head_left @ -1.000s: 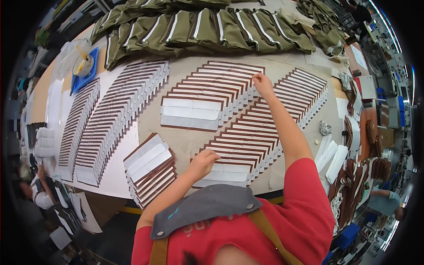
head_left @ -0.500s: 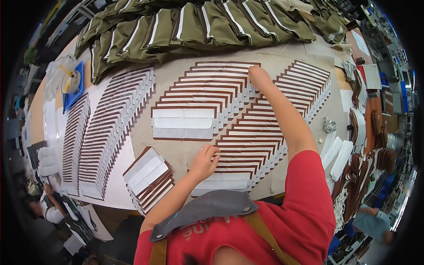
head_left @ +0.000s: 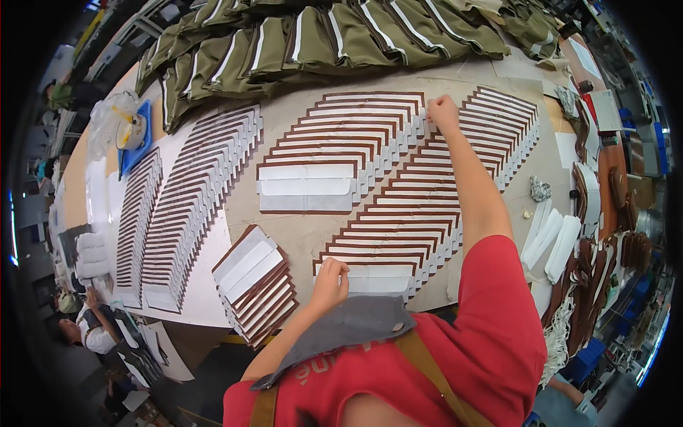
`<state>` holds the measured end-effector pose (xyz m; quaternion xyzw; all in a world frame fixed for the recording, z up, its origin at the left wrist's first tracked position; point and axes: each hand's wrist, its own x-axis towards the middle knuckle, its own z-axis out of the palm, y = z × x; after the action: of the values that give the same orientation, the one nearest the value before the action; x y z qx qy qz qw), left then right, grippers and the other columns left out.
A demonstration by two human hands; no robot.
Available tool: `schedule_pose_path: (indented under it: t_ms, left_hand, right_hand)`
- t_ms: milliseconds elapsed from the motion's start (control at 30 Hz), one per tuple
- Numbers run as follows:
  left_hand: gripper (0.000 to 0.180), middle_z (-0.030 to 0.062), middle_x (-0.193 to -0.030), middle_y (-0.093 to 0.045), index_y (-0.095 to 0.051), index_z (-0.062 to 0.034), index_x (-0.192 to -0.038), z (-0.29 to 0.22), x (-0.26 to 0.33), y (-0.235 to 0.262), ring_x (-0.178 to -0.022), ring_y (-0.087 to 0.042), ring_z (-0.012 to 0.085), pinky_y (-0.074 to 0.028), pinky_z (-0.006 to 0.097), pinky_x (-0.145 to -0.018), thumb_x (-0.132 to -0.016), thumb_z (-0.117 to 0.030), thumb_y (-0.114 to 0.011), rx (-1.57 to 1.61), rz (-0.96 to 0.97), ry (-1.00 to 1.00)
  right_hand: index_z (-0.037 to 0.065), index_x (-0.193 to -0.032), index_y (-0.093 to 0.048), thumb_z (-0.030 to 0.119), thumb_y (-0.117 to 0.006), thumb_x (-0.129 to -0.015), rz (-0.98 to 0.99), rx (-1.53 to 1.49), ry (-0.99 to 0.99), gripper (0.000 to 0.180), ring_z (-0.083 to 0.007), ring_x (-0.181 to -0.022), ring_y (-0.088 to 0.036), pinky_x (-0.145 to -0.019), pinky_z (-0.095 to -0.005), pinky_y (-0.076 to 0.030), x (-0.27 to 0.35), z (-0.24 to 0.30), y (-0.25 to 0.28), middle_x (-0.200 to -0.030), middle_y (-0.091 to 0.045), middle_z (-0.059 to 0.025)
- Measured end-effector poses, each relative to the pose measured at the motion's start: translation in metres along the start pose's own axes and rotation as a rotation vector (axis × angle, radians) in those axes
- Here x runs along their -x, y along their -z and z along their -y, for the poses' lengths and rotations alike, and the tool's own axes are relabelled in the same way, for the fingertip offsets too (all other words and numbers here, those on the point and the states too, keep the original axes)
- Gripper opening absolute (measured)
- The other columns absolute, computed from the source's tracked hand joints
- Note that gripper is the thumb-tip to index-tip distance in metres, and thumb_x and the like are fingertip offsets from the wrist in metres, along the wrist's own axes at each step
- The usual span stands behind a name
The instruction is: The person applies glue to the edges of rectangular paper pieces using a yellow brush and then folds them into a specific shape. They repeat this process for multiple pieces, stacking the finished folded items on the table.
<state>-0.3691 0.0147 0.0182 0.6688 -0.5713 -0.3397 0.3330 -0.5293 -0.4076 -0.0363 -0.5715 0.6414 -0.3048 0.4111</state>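
From the head view, your left hand (head_left: 329, 279) rested with fingers curled together on the nearest white-and-brown panel at the near end of the long diagonal row of panels (head_left: 427, 206), pinching nothing that could be seen. Your right hand (head_left: 442, 114) was closed into a loose fist at the far end, between that row and the middle fan of panels (head_left: 341, 146). Most panels already lay fanned out; a small stack (head_left: 257, 283) beside your left hand remained unspread. Folded olive garments (head_left: 320, 43) crowded the far table edge.
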Motion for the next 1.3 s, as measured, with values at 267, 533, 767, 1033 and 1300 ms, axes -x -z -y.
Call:
schedule_pose_path:
  t_ms: [267, 533, 767, 1033, 1300]
  left_hand:
    - [0.013, 0.0049, -0.078, -0.054, -0.057, -0.0061, -0.085, -0.015, 0.022, 0.004, -0.07, -0.056, 0.0197, -0.046, 0.029, -0.06, -0.072, -0.004, -0.061, 0.042, 0.13, -0.047]
    - [0.017, 0.0062, -0.08, -0.053, -0.06, -0.0065, -0.09, -0.032, 0.049, 0.023, -0.069, -0.055, 0.0205, -0.046, 0.029, -0.058, -0.075, -0.001, -0.058, 0.114, 0.252, -0.24]
    - [0.017, 0.0093, -0.081, -0.05, -0.058, -0.0056, -0.091, -0.029, 0.077, 0.034, -0.069, -0.054, 0.0253, -0.044, 0.032, -0.06, -0.076, 0.002, -0.053, 0.167, 0.361, -0.287]
    - [0.016, 0.0116, -0.079, -0.06, -0.057, -0.0133, -0.095, 0.002, 0.106, 0.036, -0.072, -0.057, 0.0298, -0.044, 0.039, -0.06, -0.083, -0.013, -0.047, 0.053, 0.349, -0.142]
    - [0.025, 0.0153, -0.081, -0.06, -0.057, -0.0156, -0.098, 0.025, 0.138, 0.071, -0.076, -0.057, 0.0333, -0.044, 0.042, -0.066, -0.076, -0.009, -0.047, -0.168, 0.341, 0.236]
  right_hand:
    - [0.001, -0.057, -0.048, 0.02, -0.035, -0.078, 0.063, -0.375, -0.03, 0.031, -0.0141, -0.035, -0.043, -0.034, -0.0266, -0.036, 0.094, 0.033, 0.064, -0.048, -0.049, -0.0081]
    - [0.003, -0.061, -0.054, 0.016, -0.051, -0.08, 0.796, 0.015, -0.219, 0.023, -0.0113, -0.048, -0.055, -0.046, -0.0235, -0.045, 0.286, -0.025, 0.122, -0.056, -0.056, -0.0052]
    - [0.009, -0.101, -0.061, 0.019, -0.062, -0.064, 1.31, 1.406, -0.239, 0.038, -0.0277, -0.096, -0.057, -0.075, -0.0361, -0.048, 0.481, -0.15, 0.148, -0.099, -0.061, -0.0129]
    - [0.007, -0.092, -0.065, 0.023, -0.063, -0.063, 1.461, 0.609, -0.306, 0.033, -0.0264, -0.087, -0.06, -0.072, -0.0386, -0.048, 0.546, -0.202, 0.126, -0.095, -0.062, -0.0139]
    - [0.001, -0.076, -0.06, 0.02, -0.048, -0.076, 1.125, 0.679, -0.008, 0.023, -0.023, -0.061, -0.06, -0.058, -0.0337, -0.047, 0.341, -0.004, 0.099, -0.068, -0.062, -0.0127]
